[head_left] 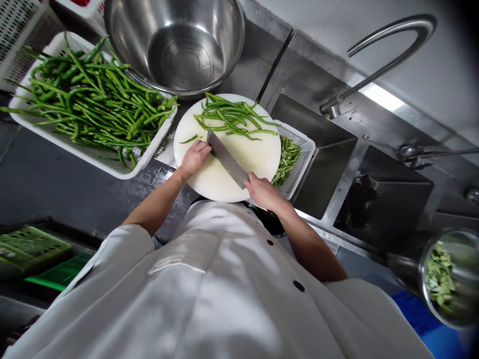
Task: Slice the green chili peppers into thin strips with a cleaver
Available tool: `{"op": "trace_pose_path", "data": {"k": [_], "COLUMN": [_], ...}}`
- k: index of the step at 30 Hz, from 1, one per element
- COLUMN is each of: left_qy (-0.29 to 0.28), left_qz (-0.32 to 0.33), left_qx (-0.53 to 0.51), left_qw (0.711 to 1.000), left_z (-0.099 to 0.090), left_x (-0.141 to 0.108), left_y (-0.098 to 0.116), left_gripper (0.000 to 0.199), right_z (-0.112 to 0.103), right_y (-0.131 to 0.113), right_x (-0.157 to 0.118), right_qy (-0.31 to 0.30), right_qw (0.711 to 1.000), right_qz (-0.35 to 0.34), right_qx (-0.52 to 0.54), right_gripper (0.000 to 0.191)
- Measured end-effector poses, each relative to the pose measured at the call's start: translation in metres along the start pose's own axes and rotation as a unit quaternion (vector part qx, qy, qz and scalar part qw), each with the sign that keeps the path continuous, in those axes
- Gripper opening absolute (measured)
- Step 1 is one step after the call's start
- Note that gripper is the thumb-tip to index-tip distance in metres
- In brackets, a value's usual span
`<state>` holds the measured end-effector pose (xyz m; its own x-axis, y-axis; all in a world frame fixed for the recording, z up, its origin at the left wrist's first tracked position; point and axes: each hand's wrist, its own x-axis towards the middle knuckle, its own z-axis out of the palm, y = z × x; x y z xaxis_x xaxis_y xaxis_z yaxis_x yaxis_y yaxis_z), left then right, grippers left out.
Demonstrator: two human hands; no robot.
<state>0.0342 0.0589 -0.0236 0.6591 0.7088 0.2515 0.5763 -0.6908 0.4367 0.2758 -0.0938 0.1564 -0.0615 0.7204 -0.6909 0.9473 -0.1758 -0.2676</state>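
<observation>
A white chef's jacket (224, 279) fills the foreground as a person works at a steel counter (56, 184). The right hand (264, 192), fingers clenched on the handle, holds a cleaver (226, 158) on a round white cutting board (258, 159). The left hand (194, 157), fingers curled, presses down beside the blade. Whole green chillies (234, 117) lie at the board's far edge, chopped pieces (287, 158) in a white basket just right.

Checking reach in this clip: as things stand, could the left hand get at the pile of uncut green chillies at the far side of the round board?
Probably yes. The left hand rests on the cutting board just short of the chilli pile, with bare board between. The cleaver, held by the right hand, lies beside that path, not across it.
</observation>
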Motion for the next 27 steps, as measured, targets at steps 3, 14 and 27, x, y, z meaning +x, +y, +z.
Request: {"op": "trace_pose_path", "data": {"k": [3,14,27], "left_qy": [-0.015,0.000,-0.071], "left_qz": [0.017,-0.077,-0.006], "left_qx": [-0.002,0.103,0.018], "left_qw": [1.000,0.992,0.997], "left_z": [-0.002,-0.052,0.026], "left_x": [-0.001,-0.007,-0.028], "left_y": [0.002,-0.043,0.085], "left_gripper": [0.039,0.033,0.033], "right_z": [0.011,0.073,0.068], "right_y": [-0.006,0.021,0.129], "right_x": [0.018,0.000,-0.068], "right_qy": [0.024,0.069,0.174], "right_qw": [1.000,0.980,0.965], "right_qz": [-0.010,0.017,0.151], "right_qx": [0.017,0.185,0.126], "right_gripper": [0.038,0.031,0.030]}}
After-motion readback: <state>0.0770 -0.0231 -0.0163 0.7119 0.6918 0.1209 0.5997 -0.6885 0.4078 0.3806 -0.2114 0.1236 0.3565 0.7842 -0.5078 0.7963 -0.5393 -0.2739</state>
